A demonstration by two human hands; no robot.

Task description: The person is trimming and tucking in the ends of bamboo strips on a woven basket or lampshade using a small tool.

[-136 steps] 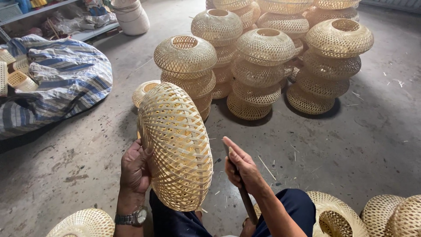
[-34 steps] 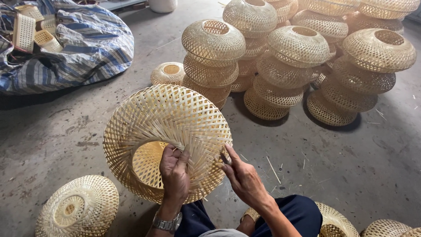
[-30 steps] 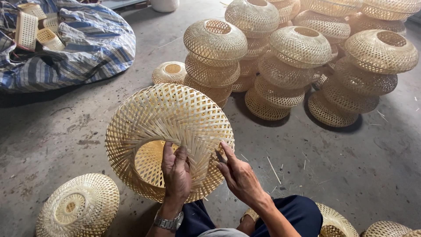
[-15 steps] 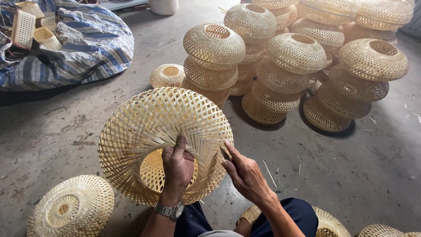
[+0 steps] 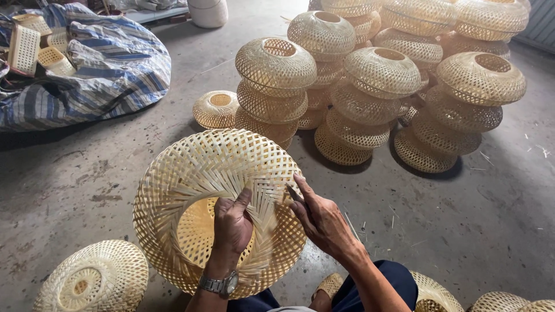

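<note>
Fingers of the left hand [image 5: 231, 222] are curled shut over the inner rim of the woven bamboo lampshade [image 5: 217, 208], thumb outside and fingertips hooked into the central opening. Fingers of the right hand [image 5: 321, 219] are closed in a pinch on a small dark tool [image 5: 293, 193], its tip set against the weave at the shade's 3 o'clock edge; what kind of tool it is cannot be told. The lampshade sits at the lower centre of the view, propped over the person's lap just above the concrete floor [image 5: 462, 219], with the stacks of finished shades [image 5: 370, 81] at 12 to 2 o'clock, a single small shade [image 5: 215, 108] at 12 o'clock, and a striped cloth bundle [image 5: 98, 75] at 10 o'clock. Handling judgement: open lattice of thin strips, so light, springy and easily crushed or snagged; loose strip ends can splinter. Hold at the stiffened rim of the opening, not mid-wall. Orientation: the shade is a flattened dome, widest across its disc; its central axis is short, and its opening faces up and toward the wearer, tilted slightly to 7 o'clock.
</note>
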